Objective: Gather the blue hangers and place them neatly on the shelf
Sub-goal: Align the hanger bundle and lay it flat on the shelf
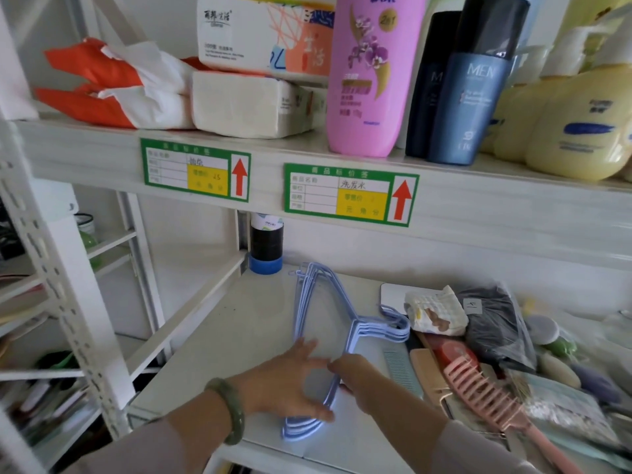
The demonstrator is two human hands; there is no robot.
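white shelf (239,323) bears stacked blue hangers (307,302), left hand (287,381) and right hand (359,378) fingers spread, touching them.

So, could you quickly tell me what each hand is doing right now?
Left hand: open, fingers spread on the blue hangers.
Right hand: on the same stack; grip cannot be told.

head cam | faces forward-down | close over white shelf (239,323) | one view only
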